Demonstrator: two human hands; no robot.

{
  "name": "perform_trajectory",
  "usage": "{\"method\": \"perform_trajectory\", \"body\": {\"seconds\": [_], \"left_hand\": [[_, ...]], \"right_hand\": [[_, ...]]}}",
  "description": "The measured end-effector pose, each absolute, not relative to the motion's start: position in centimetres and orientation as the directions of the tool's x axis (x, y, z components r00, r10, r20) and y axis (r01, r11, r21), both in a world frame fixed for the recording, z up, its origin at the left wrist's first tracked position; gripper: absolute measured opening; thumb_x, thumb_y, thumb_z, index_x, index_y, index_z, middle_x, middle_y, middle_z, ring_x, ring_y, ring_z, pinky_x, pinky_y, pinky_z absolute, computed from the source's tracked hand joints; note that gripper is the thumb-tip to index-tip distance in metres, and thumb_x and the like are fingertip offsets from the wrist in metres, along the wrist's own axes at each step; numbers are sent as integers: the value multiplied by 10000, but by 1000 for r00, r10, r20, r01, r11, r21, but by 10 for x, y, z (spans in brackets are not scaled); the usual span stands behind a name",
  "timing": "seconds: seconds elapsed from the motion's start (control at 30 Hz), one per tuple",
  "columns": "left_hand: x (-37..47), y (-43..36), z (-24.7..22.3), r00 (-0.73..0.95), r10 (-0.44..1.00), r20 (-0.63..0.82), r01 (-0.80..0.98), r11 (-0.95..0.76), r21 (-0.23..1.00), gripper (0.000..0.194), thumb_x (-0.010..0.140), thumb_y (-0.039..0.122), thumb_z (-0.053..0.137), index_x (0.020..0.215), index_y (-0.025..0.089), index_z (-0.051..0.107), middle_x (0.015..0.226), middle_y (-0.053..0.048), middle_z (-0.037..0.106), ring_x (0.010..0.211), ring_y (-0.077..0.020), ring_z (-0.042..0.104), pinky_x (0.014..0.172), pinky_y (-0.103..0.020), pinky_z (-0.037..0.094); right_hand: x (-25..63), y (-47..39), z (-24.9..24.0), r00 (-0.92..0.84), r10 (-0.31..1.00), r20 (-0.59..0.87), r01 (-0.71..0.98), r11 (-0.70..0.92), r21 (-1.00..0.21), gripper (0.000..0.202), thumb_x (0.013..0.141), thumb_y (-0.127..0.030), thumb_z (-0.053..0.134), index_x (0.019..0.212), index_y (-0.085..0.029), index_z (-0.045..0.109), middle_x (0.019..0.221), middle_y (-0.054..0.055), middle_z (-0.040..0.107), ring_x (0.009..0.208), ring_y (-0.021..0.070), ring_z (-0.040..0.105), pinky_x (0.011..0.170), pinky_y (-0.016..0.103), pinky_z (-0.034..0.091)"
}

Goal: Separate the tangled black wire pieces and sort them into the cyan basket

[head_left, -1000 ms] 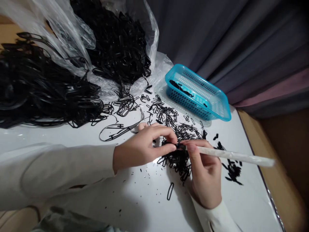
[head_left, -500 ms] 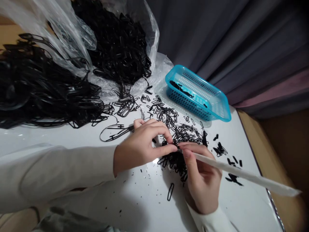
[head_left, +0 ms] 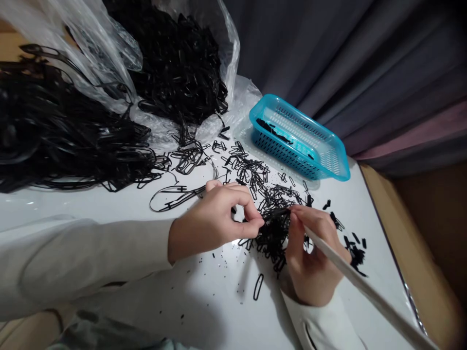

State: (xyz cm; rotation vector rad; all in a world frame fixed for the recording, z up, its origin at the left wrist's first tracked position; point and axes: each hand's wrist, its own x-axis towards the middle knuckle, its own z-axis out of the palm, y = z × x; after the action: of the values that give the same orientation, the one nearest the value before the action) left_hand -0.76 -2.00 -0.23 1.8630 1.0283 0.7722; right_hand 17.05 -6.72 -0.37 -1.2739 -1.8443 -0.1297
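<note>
One white strip [head_left: 365, 287] between closed right fingers [head_left: 296, 236]; left fingers [head_left: 247, 229] pinched, their hold unclear

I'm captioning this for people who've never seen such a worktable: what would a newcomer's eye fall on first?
Probably the two big tangled black heaps, one at far left, the other at upper left in clear plastic. Next, the bright blue basket beyond the scattered black loops, and the long white strip slanting from the right hand toward the lower right.
</note>
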Motion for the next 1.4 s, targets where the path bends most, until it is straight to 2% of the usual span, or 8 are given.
{"method": "perform_trajectory", "body": {"seconds": [0.2, 0.4, 0.57, 0.7, 0.8, 0.9, 1.07, 1.4], "left_hand": [[-6, -17, -6, 462, 885, 55, 262, -195, 945, 165, 753, 273, 631, 616, 185, 607, 743, -4, 648, 736, -153, 562, 742, -318, 415], [-5, -18, -11, 460, 888, 9, 191, -109, 975, 164, 762, 262, 631, 621, 183, 607, 733, 11, 623, 684, -130, 553, 664, -287, 423], [-8, -18, -6, 504, 864, -12, 152, -76, 985, 156, 765, 237, 619, 625, 182, 579, 724, 24, 606, 662, -117, 531, 648, -278, 414], [-10, -14, 0, 473, 880, -48, 184, -46, 982, 185, 801, 289, 606, 653, 181, 588, 766, 16, 615, 706, -128, 530, 698, -303, 407], [-9, -12, 5, 451, 889, -75, 206, -22, 978, 205, 817, 341, 605, 690, 180, 602, 797, 7, 628, 737, -141, 545, 719, -314, 413], [-9, -13, 5, 434, 898, -76, 221, -24, 975, 226, 825, 372, 590, 706, 180, 606, 802, 1, 639, 747, -149, 553, 714, -307, 420], [-8, -15, -3, 422, 904, -59, 271, -64, 960, 268, 823, 420, 569, 703, 191, 641, 792, -12, 657, 780, -175, 567, 739, -322, 440], [-7, -15, -7, 449, 894, 2, 324, -165, 931, 256, 846, 376, 544, 673, 205, 624, 759, -1, 646, 770, -175, 562, 737, -302, 428]], "right_hand": [[176, -60, -7, -99, 700, 707, 864, 413, -287, 180, 840, -49, 536, 887, -222, 554, 845, 48, 638, 817, 194, 605, 764, 348, 482], [182, -54, -12, -102, 704, 703, 898, 370, -240, 139, 858, -84, 519, 880, -218, 551, 800, 39, 628, 781, 186, 580, 741, 324, 461], [204, -44, -15, 26, 737, 675, 952, 188, -242, 120, 886, -190, 499, 792, -202, 572, 739, 35, 611, 710, 191, 560, 682, 319, 420], [210, -42, -10, 139, 784, 605, 887, 174, -429, 136, 889, -258, 531, 788, -191, 593, 680, 1, 596, 615, 150, 542, 628, 289, 407], [202, -46, -4, 155, 863, 481, 683, 258, -683, 151, 889, -275, 545, 781, -189, 607, 800, 28, 641, 794, 173, 603, 735, 314, 447], [190, -52, 1, 19, 930, 368, 449, 320, -834, 153, 909, -249, 517, 801, -191, 608, 1007, 66, 661, 1002, 204, 602, 834, 363, 472], [179, -62, 3, -70, 891, 449, 385, 439, -812, 127, 897, -168, 527, 872, -211, 644, 1021, 51, 667, 1011, 207, 611, 884, 426, 473], [178, -65, 0, -96, 893, 439, 413, 437, -799, 159, 882, -119, 543, 921, -229, 651, 946, 14, 680, 940, 160, 631, 842, 338, 487]]}}
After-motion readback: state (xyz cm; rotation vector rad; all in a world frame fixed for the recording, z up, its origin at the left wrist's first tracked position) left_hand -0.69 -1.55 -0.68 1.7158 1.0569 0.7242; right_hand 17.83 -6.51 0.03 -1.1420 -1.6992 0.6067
